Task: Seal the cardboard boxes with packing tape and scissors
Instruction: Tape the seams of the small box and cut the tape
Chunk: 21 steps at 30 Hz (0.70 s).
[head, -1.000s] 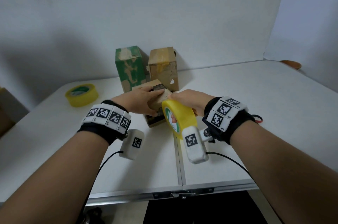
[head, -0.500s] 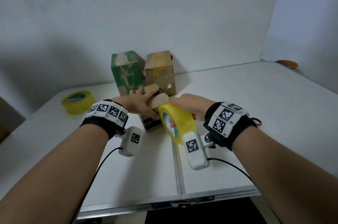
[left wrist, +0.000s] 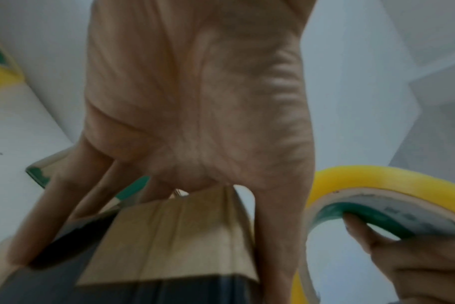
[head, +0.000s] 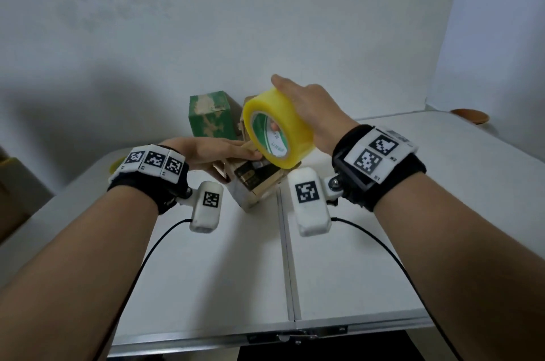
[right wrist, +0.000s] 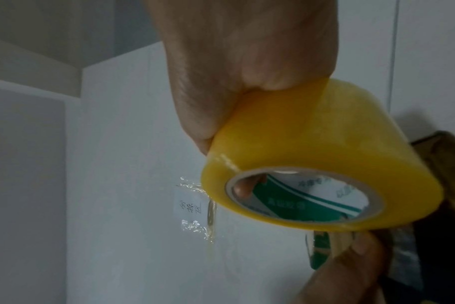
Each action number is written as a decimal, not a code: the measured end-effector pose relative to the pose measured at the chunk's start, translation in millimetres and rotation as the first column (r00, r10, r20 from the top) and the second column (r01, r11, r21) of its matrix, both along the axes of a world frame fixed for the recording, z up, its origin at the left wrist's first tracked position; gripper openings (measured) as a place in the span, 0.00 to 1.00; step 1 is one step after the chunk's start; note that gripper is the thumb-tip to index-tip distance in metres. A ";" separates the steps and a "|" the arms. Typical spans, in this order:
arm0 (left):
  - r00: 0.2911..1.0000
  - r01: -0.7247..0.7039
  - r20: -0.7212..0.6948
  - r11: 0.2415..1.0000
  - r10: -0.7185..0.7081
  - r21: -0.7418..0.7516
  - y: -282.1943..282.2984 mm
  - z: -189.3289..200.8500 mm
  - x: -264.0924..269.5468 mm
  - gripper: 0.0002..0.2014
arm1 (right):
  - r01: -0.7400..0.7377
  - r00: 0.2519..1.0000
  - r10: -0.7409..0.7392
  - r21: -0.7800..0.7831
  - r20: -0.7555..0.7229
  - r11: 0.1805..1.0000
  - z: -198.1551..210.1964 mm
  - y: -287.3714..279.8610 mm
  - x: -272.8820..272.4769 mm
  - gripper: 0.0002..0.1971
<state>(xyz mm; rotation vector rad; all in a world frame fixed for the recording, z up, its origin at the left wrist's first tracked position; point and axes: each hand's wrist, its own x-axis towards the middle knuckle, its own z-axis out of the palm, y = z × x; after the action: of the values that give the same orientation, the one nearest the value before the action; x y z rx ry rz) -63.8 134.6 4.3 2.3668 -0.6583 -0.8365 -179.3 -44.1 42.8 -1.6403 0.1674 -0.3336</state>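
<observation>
A small brown and black cardboard box [head: 256, 180] stands tilted on the white table [head: 339, 257]. My left hand [head: 250, 154] lies over its top and holds it between thumb and fingers [left wrist: 52, 205]; the brown flap [left wrist: 174, 230] shows between them. My right hand [head: 275, 102] grips a yellow tape roll [head: 278, 127] above the box, with fingers through the core and the thumb on the outside. In the right wrist view the tape roll [right wrist: 312, 144] fills the middle. A clear strip seems to run down from it towards my left thumb [right wrist: 351, 267].
Behind the small box a green box [head: 211, 116] stands upright, with a brown box [head: 242, 121] mostly hidden by the roll. A second yellow roll [head: 116, 165] peeks out behind my left wrist. A brown dish [head: 469, 116] sits at the far right, and a cardboard carton [head: 11, 183] stands off the left edge.
My right hand has lifted the tape roll up from beside the small box to above it. My left hand has stayed on the box, which now leans.
</observation>
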 end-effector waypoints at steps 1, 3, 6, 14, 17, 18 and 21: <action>1.000 -0.001 0.004 1.000 0.001 -0.030 1.7 1.4 0.7 0.31 | -0.003 1.000 0.003 -0.005 -0.003 1.000 3.4 1.2 1.9 0.19; 0.999 -0.009 0.046 0.993 0.014 -0.118 4.2 1.9 2.3 0.24 | -0.023 1.000 0.024 0.011 -0.010 1.000 6.6 3.1 8.1 0.19; 0.929 -0.048 0.346 0.969 0.133 -0.242 0.9 -4.6 10.0 0.13 | -0.021 1.000 0.022 0.078 -0.010 0.997 3.6 6.4 27.1 0.24; 0.832 0.137 0.533 0.988 -0.153 0.070 -13.9 -21.3 14.4 0.47 | 0.023 0.999 -0.019 0.084 -0.049 0.996 -8.7 7.4 67.8 0.31; 0.837 0.119 0.531 0.991 -0.134 0.063 -19.8 -27.8 25.2 0.47 | -0.023 0.999 0.026 0.091 -0.027 0.996 -6.7 12.3 59.7 0.25; 0.841 0.114 0.527 0.992 -0.126 0.056 -21.5 -29.9 26.8 0.48 | -0.038 0.999 0.040 0.087 -0.022 0.995 -8.0 11.2 59.5 0.24; 0.818 0.099 0.566 0.995 -0.100 0.032 -23.6 -36.5 28.2 0.49 | -0.019 1.000 0.019 0.056 0.005 0.998 -12.4 10.8 62.1 0.25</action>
<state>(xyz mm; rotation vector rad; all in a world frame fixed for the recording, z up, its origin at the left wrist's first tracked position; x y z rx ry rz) -35.6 111.0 -32.1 2.6083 -1.0193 -0.1410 -117.2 -33.3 30.4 -1.5846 0.1567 -0.3153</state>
